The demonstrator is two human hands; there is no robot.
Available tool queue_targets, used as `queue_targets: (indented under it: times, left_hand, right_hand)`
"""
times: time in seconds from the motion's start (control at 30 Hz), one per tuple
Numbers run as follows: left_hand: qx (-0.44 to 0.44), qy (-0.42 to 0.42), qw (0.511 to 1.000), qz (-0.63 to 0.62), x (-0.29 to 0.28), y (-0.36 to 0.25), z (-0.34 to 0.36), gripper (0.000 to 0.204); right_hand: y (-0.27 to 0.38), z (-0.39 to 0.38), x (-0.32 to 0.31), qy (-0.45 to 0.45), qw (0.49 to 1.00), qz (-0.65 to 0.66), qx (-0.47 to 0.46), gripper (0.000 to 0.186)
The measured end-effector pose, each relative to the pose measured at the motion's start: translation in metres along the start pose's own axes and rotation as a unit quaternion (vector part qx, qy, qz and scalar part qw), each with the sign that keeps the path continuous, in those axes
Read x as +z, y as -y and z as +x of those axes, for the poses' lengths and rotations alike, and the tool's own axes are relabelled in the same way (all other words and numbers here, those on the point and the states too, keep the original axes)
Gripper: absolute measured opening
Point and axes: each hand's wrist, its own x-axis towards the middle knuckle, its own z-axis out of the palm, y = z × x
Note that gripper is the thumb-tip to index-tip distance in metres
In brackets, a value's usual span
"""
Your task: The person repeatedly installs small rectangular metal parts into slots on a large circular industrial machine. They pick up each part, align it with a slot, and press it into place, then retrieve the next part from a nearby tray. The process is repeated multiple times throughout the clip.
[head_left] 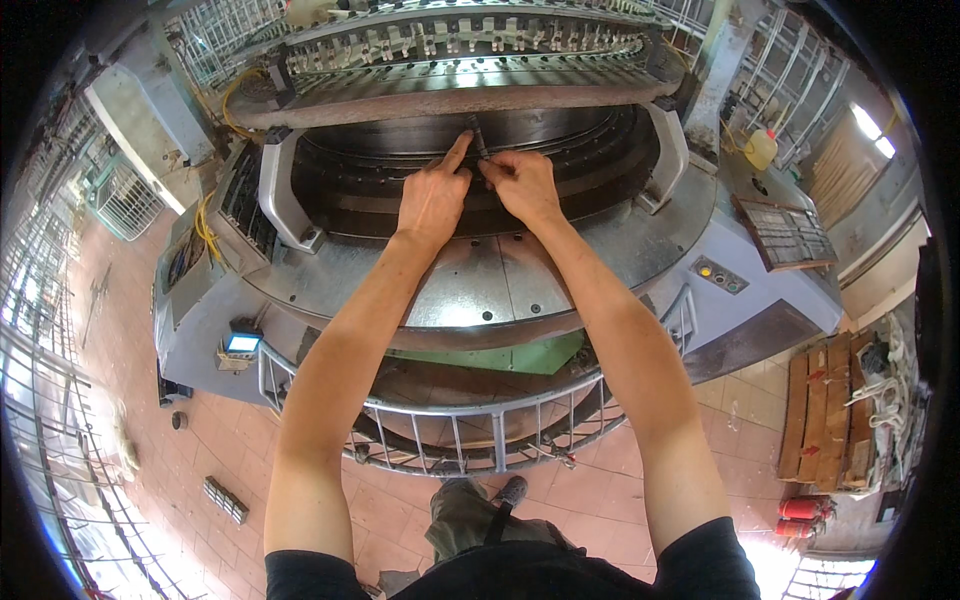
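Observation:
Both my arms reach forward into the round opening of a large circular knitting machine (pixel 480 270). My right hand (pixel 522 185) pinches a thin dark rod-like tool (pixel 477 138), which stands upright against the machine's inner metal wall (pixel 400 136). Just left of it, my left hand (pixel 435 195) has its index finger stretched out towards the upper end of the tool, the other fingers partly curled. Whether that fingertip touches the tool or the wall I cannot tell. The tool's upper end is dark and hard to make out.
Curved grey legs (pixel 282 190) flank the opening, under a heavy upper ring (pixel 470 100). A rounded metal railing (pixel 500 425) stands between my body and the machine. Control buttons (pixel 718 276) sit at right, a small lit screen (pixel 243 343) at left. Cardboard (pixel 825 410) and red cylinders (pixel 800 515) are lower right.

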Motion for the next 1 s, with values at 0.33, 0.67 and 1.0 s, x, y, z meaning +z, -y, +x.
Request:
queue_targets:
  times: [0.33, 0.67, 1.0]
  left_hand:
    - [0.003, -0.004, 1.0, 0.003, 0.002, 0.001, 0.0, 0.033]
    - [0.013, -0.017, 1.0, 0.003, 0.005, 0.003, 0.0, 0.024]
    - [0.013, -0.016, 1.0, -0.004, 0.003, 0.001, 0.001, 0.022]
  right_hand:
    - [0.002, 0.001, 0.0, -0.002, 1.0, -0.01, 0.015, 0.025]
    - [-0.001, 0.0, 0.002, -0.012, 1.0, -0.021, 0.004, 0.024]
    - [-0.005, 0.001, 0.005, -0.024, 0.999, -0.03, -0.006, 0.023]
